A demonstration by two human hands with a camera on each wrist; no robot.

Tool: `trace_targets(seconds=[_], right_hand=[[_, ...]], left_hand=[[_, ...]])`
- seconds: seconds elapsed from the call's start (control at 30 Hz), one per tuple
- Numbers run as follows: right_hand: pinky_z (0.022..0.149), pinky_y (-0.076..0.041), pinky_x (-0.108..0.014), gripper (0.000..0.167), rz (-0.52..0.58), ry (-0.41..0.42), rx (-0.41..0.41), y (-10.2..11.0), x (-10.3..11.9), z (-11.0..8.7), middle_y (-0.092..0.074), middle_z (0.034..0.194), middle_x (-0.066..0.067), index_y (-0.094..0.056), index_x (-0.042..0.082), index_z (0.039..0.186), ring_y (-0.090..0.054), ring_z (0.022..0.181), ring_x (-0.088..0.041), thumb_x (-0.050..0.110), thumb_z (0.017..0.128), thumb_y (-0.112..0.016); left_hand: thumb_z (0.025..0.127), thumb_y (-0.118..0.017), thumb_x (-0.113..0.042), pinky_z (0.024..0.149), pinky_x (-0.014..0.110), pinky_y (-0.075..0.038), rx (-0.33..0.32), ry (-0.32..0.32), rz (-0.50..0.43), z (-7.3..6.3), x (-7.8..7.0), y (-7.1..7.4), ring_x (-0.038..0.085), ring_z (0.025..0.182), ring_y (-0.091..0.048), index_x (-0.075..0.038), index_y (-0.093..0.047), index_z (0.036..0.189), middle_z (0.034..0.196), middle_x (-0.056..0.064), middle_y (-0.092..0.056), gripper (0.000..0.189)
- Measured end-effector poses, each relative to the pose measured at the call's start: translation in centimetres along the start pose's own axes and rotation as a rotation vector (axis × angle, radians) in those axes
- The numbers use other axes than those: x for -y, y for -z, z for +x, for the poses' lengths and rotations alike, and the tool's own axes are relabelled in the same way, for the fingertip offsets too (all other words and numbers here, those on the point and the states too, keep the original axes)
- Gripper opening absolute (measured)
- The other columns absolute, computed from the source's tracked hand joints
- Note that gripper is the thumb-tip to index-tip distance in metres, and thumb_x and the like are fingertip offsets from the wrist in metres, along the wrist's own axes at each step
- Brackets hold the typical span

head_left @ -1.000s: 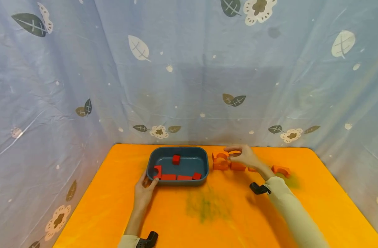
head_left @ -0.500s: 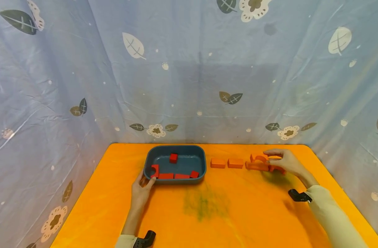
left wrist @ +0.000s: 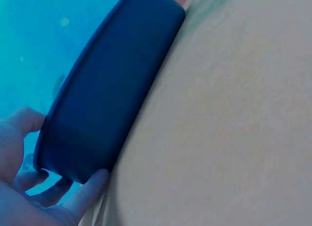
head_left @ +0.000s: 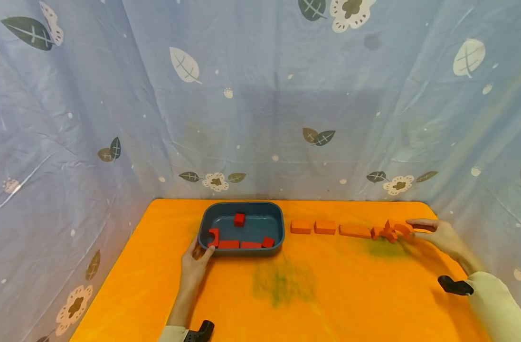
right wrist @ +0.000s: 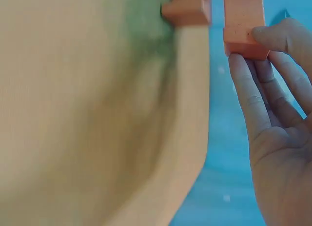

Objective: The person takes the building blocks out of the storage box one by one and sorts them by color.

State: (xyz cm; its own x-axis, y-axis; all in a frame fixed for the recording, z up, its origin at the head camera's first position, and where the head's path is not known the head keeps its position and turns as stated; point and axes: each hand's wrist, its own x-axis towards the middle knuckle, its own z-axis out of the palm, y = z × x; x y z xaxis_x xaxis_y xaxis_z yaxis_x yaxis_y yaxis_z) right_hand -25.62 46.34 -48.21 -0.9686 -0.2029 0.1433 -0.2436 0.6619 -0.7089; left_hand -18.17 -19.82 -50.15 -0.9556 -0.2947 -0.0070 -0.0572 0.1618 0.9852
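A blue-grey tray stands at the back left of the table with several red blocks inside. My left hand grips its front left corner, the thumb at the front rim and the fingers along the side wall; the left wrist view shows the fingertips on the tray's outer wall. My right hand pinches an orange arch block by one end, between thumb and fingers. This block overlaps another orange arch block lying at the right end of a row.
Left of the arch blocks, the row holds a long flat orange block and two orange rectangular blocks. A red cube lies at the tray's back. A patterned curtain hangs behind the yellow-orange table.
My right hand has carried the orange arch block rightward along the row, from close beside the tray to the row's right end. My left hand has stayed on the tray's corner.
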Motion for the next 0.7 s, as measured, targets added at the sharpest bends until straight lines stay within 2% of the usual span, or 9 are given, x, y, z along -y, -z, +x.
trace_targets(seconds=[0.03, 0.1, 0.23, 0.27, 0.33, 0.43, 0.53, 0.6, 0.7], right_hand=[[0.072, -0.042, -0.003, 0.035, -0.004, 0.002, -0.006, 0.5, 2.3, -0.8, -0.058, 0.108, 0.033, -0.067, 0.002, 0.124, -0.045, 0.098, 0.024, 0.011, 0.09, -0.07], [0.072, -0.041, -0.005, 0.041, -0.035, -0.033, -0.002, 1.0, 1.9, -1.0, -0.054, 0.108, 0.036, -0.063, -0.004, 0.125, -0.04, 0.098, 0.025, 0.015, 0.09, -0.072], [0.073, -0.042, -0.013, 0.046, -0.098, -0.119, 0.014, 1.5, 1.2, -1.5, -0.054, 0.109, 0.034, -0.064, 0.0, 0.126, -0.047, 0.104, 0.009, 0.025, 0.089, -0.074], [0.075, -0.044, -0.018, 0.047, -0.117, -0.129, 0.022, 1.4, 0.9, -1.7, -0.057, 0.111, 0.028, -0.065, 0.0, 0.126, -0.05, 0.105, 0.001, 0.026, 0.088, -0.074], [0.075, -0.045, -0.02, 0.047, -0.158, -0.137, 0.034, 1.1, 0.3, -2.1, -0.061, 0.11, 0.021, -0.066, -0.001, 0.124, -0.054, 0.101, -0.003, 0.027, 0.087, -0.076], [0.073, -0.047, -0.017, 0.047, -0.145, -0.131, 0.043, 0.6, -0.5, -2.6, -0.069, 0.108, 0.009, -0.065, -0.007, 0.121, -0.059, 0.092, 0.002, 0.021, 0.086, -0.076], [0.068, -0.045, -0.009, 0.046, -0.126, -0.144, 0.042, 0.3, -0.9, -2.9, -0.072, 0.105, 0.002, -0.063, -0.01, 0.121, -0.052, 0.086, 0.016, 0.019, 0.087, -0.075], [0.069, -0.045, -0.009, 0.047, -0.102, -0.149, 0.047, 0.2, -0.8, -2.9, -0.071, 0.11, -0.008, -0.061, -0.012, 0.123, -0.05, 0.087, 0.017, 0.017, 0.088, -0.073], [0.069, -0.045, -0.009, 0.05, -0.115, -0.143, 0.052, 0.3, -0.5, -2.7, -0.068, 0.114, -0.014, -0.059, -0.011, 0.125, -0.051, 0.088, 0.016, 0.018, 0.087, -0.074]], left_hand=[[0.093, -0.068, -0.014, 0.106, 0.044, -0.041, 0.002, 0.0, -0.006, 0.0, 0.0, 0.1, 0.042, 0.138, -0.036, -0.001, -0.031, 0.152, 0.154, 0.021, -0.033, 0.07], [0.094, -0.067, -0.015, 0.104, 0.041, -0.043, -0.001, -0.006, -0.008, 0.0, 0.0, 0.2, 0.042, 0.137, -0.037, -0.002, -0.031, 0.152, 0.154, 0.021, -0.033, 0.07], [0.094, -0.068, -0.015, 0.103, 0.04, -0.043, -0.007, -0.004, -0.005, 0.1, 0.2, 0.2, 0.041, 0.136, -0.038, -0.002, -0.032, 0.152, 0.154, 0.02, -0.034, 0.07], [0.093, -0.068, -0.015, 0.104, 0.04, -0.042, -0.009, -0.001, -0.005, 0.1, 0.2, 0.2, 0.041, 0.136, -0.039, -0.002, -0.032, 0.152, 0.154, 0.02, -0.035, 0.07], [0.093, -0.068, -0.014, 0.105, 0.042, -0.041, -0.012, 0.008, -0.004, 0.1, 0.3, 0.1, 0.04, 0.136, -0.04, -0.001, -0.033, 0.152, 0.153, 0.021, -0.036, 0.07], [0.093, -0.068, -0.014, 0.107, 0.044, -0.04, -0.01, 0.019, -0.003, 0.0, 0.4, 0.0, 0.04, 0.136, -0.039, 0.0, -0.033, 0.152, 0.153, 0.021, -0.036, 0.07], [0.093, -0.068, -0.013, 0.109, 0.045, -0.039, -0.008, 0.023, -0.005, 0.0, 0.3, -0.1, 0.039, 0.137, -0.038, -0.001, -0.033, 0.152, 0.153, 0.02, -0.036, 0.069], [0.093, -0.068, -0.012, 0.109, 0.047, -0.038, -0.006, 0.018, -0.011, 0.0, 0.2, -0.2, 0.041, 0.137, -0.038, -0.001, -0.032, 0.152, 0.153, 0.021, -0.035, 0.07], [0.094, -0.067, -0.012, 0.109, 0.047, -0.038, -0.009, 0.019, -0.017, 0.1, 0.0, -0.2, 0.041, 0.137, -0.037, -0.001, -0.032, 0.152, 0.154, 0.021, -0.035, 0.069]])
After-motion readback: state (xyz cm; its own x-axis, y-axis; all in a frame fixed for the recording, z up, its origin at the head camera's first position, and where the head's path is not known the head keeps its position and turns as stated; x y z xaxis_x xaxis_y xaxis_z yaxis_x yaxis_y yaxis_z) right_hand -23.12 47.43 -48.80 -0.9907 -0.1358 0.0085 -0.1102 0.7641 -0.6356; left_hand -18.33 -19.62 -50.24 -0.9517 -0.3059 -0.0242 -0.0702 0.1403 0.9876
